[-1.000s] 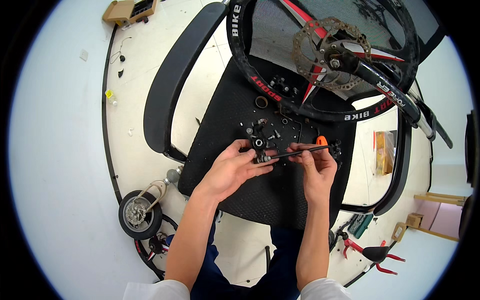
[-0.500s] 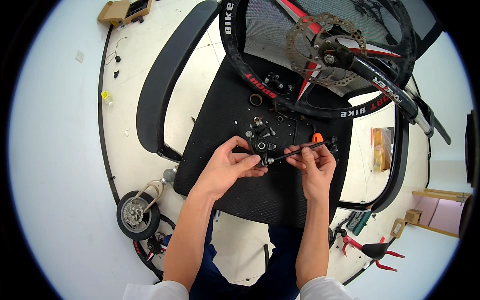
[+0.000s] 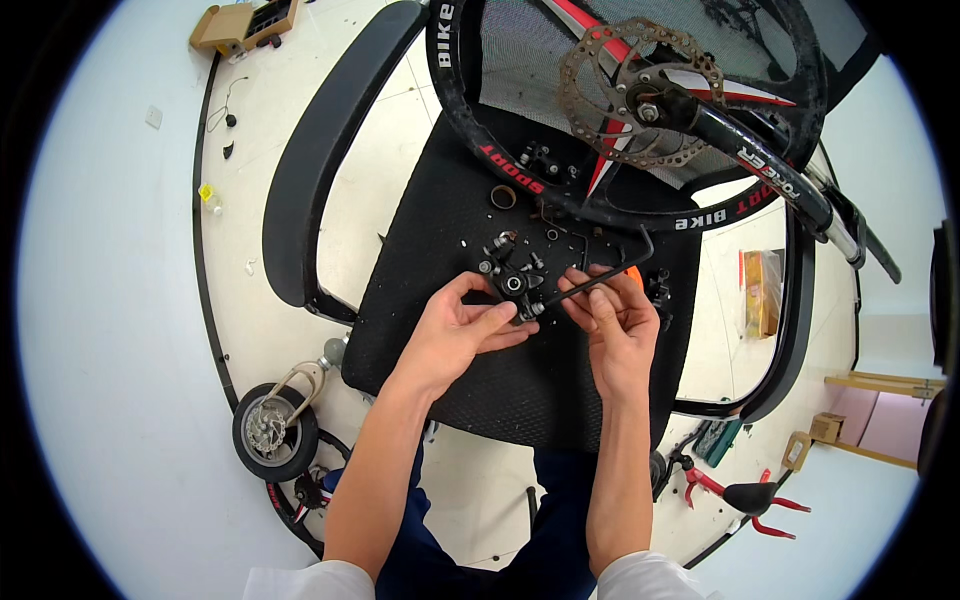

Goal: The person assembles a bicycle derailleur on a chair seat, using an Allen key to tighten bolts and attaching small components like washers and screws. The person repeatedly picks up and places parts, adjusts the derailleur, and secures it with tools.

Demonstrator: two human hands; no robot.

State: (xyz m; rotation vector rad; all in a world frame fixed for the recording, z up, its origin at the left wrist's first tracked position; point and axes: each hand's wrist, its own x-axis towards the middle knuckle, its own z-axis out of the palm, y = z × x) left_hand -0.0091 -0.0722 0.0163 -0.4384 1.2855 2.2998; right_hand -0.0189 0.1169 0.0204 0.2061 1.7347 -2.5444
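My left hand (image 3: 462,328) grips a small black brake caliper (image 3: 514,284) over the black mesh seat of an office chair (image 3: 520,380). My right hand (image 3: 617,322) pinches a black L-shaped hex key (image 3: 598,277) whose tip sits in the caliper. Its bent end points up and to the right. Several small bolts and black parts (image 3: 545,235) lie on the seat just beyond my fingers. A bicycle wheel with a black tyre (image 3: 470,110) and a brake disc (image 3: 640,95) rests over the far end of the seat.
The chair's armrests curve at left (image 3: 320,150) and right (image 3: 795,330). A small wheel (image 3: 272,432) lies on the floor at lower left. Red-handled pliers (image 3: 740,492) lie at lower right, a yellow box (image 3: 764,292) at right, a cardboard box (image 3: 240,22) at top left.
The hex key's free end has swung upward, from nearly level to pointing up and right. An orange piece behind my right hand is now mostly covered. My left hand holds the caliper as before.
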